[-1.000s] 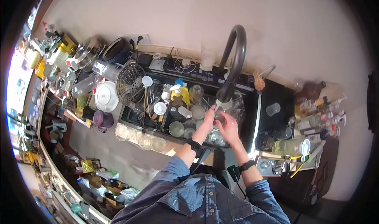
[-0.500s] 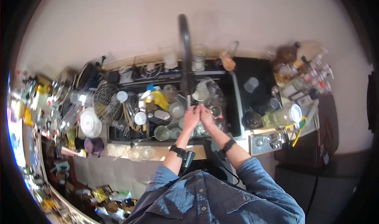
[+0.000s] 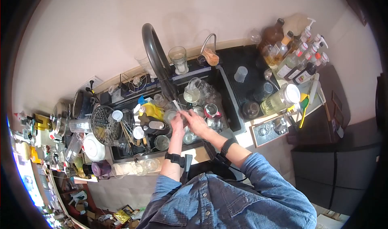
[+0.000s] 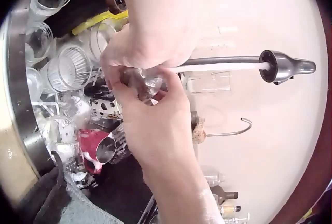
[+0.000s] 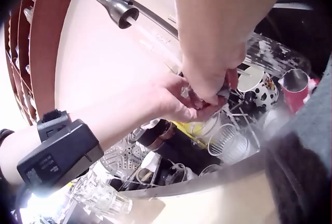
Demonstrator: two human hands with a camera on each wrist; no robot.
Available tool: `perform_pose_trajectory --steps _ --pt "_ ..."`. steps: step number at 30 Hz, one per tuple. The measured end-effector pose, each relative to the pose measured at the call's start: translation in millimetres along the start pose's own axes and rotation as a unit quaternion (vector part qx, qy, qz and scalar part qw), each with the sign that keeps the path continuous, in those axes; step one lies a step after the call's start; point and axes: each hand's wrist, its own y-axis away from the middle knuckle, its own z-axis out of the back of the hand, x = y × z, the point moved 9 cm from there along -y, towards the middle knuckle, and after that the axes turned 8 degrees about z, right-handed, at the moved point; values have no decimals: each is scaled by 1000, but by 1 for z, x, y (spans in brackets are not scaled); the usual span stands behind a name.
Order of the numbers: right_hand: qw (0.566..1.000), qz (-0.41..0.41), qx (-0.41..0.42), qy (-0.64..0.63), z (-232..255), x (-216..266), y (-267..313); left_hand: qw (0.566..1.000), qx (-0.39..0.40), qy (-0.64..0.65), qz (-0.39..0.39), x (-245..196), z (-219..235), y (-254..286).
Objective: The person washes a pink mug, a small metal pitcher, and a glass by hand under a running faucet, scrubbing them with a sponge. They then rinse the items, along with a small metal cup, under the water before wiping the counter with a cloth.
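Over the crowded sink, my left hand (image 3: 176, 122) and right hand (image 3: 195, 123) are together below the black tap (image 3: 155, 59). Between them they grip a small clear glass (image 4: 148, 81), mostly covered by fingers. A white stream of water (image 4: 220, 67) runs from the spout down to the hands. In the right wrist view, the left hand (image 5: 179, 99) cups the glass from the side while the right hand's curled fingers reach in from above. A spotted cup (image 5: 259, 89) and a ribbed glass (image 5: 228, 141) lie close by in the sink.
A red cup (image 4: 96, 149) and wet glassware crowd the sink. Left of it are a perforated steel disc (image 3: 106, 126) and a white plate (image 3: 94, 147). Along the front edge stand several glass jars (image 3: 150, 164). Bottles (image 3: 297, 63) and a large lidded jar (image 3: 279, 99) stand right.
The head view has swung, so tap, sink and hands appear farther left. Both hands stay together at the glass below the tap, with their grip on it turned somewhat.
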Motion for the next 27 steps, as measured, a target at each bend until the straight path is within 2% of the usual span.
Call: perform_pose_trajectory --steps 4,8,11,15,16,18,19,21,23,25,27 --pt "999 -34 7 -19 -7 -12 2 999 27 -35 -3 1 -11 8" --pt "991 -52 -79 -91 4 -24 8 995 46 -82 -27 -9 -18 24" --pt "986 -56 -124 -97 8 -30 15 988 155 23 -9 0 -32 24" --pt "986 -110 -102 -76 12 -29 19 985 140 99 10 9 -28 23" --pt "986 -127 -90 -55 16 -27 22 980 126 147 42 17 -22 19" --pt "988 -131 -81 1 30 -25 29 980 146 122 52 20 -18 17" --pt "987 -123 -105 17 42 -26 37 980 155 110 57 22 -15 16" --pt "982 -107 -149 49 72 -26 57 993 90 -81 -15 14 -2 14" --pt "968 -110 -214 74 113 -26 87 956 0 -279 -89 -6 7 30" --pt "946 -183 -262 63 143 -38 126 931 -36 -348 -108 -22 4 44" --pt "925 -214 -297 103 162 -47 159 905 -56 -404 -125 -30 -3 47"
